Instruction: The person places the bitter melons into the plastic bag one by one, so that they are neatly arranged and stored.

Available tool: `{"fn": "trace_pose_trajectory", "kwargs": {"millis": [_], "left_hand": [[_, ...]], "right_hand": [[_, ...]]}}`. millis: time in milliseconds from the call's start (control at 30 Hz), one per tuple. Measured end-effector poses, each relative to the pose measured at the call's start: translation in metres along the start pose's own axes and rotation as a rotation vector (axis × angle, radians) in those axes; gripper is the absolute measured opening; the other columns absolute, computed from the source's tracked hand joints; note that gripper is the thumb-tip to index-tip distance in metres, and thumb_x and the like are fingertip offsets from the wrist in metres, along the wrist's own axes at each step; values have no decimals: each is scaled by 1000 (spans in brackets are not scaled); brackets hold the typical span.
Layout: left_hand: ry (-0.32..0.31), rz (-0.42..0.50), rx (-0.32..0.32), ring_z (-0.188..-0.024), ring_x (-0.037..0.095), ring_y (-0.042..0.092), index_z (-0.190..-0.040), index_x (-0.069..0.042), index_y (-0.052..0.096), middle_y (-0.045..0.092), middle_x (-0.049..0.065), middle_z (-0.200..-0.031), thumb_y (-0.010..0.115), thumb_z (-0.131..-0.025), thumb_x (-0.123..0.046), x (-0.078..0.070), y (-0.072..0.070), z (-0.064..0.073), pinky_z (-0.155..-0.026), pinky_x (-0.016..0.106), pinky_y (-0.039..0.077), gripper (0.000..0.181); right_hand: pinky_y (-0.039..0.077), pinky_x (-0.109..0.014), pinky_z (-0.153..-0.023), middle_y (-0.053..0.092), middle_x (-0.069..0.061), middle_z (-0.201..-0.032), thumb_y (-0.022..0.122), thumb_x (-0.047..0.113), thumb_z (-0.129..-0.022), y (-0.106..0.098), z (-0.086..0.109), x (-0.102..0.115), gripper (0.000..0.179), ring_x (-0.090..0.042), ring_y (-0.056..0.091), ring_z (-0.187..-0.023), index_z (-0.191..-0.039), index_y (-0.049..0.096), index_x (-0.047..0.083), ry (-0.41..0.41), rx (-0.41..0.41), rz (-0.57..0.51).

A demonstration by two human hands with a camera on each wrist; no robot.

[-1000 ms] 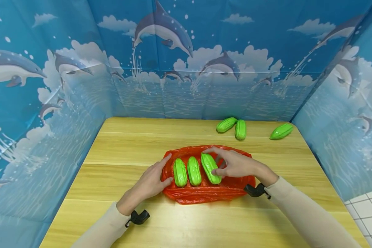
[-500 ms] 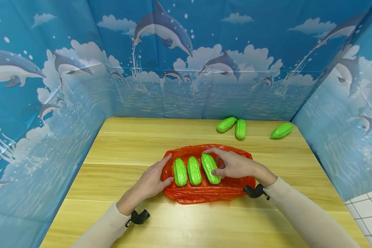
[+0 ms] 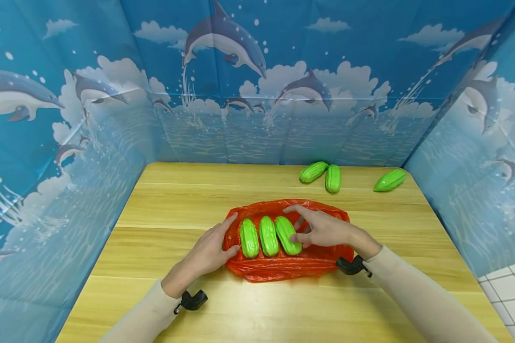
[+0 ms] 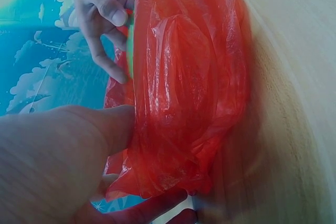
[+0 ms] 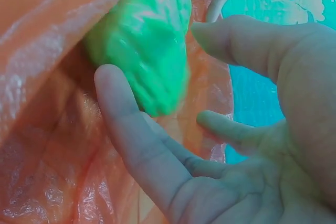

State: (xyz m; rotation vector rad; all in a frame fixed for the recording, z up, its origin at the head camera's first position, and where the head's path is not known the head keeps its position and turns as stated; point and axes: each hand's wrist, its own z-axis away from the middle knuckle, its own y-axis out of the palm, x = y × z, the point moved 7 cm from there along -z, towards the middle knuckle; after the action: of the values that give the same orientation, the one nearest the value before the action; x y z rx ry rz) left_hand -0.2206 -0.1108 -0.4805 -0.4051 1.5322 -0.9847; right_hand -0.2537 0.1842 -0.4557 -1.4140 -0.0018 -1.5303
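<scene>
A red plastic bag [image 3: 279,274] lies spread open on the table. Inside, side by side, are three bright green ridged gourds; the left gourd [image 3: 249,239] and middle gourd [image 3: 268,237] stand nearly parallel. The right gourd [image 3: 285,233] slants, its top close to the middle one. My left hand [image 3: 206,252] holds the bag's left edge, thumb tucked over the rim in the left wrist view. My right hand [image 3: 328,228] hovers at the right gourd, fingers parted; in the right wrist view the fingertips [image 5: 111,85] stand loosely around its end, without a grip.
Behind the bag, two more gourds lie together, a tilted gourd [image 3: 314,172] and an upright gourd [image 3: 333,179]. Another gourd [image 3: 389,181] is by the back right corner. Dolphin-printed curtains [image 3: 257,128] wall the wooden table [image 3: 171,190] at the back and both sides.
The right gourd has shifted left toward the middle one, away from my right fingers, which have loosened from it. My left hand has stayed at the bag's edge.
</scene>
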Motion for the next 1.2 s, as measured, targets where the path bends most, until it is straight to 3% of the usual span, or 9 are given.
{"fn": "trace_pose_trajectory", "kwargs": {"millis": [167, 467, 1200], "left_hand": [[1, -6, -2, -161, 56, 55, -184, -15, 36, 59, 25, -174, 84, -106, -22, 0, 0, -1, -132, 76, 45, 92], [3, -17, -2, -159, 55, 57, -184, -15, 37, 60, 26, -173, 84, -106, -22, -1, 0, 0, -130, 75, 47, 91], [-3, -12, 5, -160, 55, 56, -184, -15, 38, 60, 24, -173, 85, -106, -21, -3, 1, 1, -132, 75, 46, 92]], "right_hand": [[70, -37, -88, 69, -26, -144, 81, 29, -112, 2, 1, -1, 82, -29, 86, -93, -179, 37, 12, 1, 13, -39], [69, -37, -91, 71, -24, -144, 80, 32, -113, 2, 3, 2, 81, -24, 87, -94, -178, 38, 10, -4, 20, -17], [67, -33, -85, 75, -18, -139, 82, 32, -112, -6, 13, 11, 77, -25, 85, -97, -175, 45, 9, -23, -23, 51]]}}
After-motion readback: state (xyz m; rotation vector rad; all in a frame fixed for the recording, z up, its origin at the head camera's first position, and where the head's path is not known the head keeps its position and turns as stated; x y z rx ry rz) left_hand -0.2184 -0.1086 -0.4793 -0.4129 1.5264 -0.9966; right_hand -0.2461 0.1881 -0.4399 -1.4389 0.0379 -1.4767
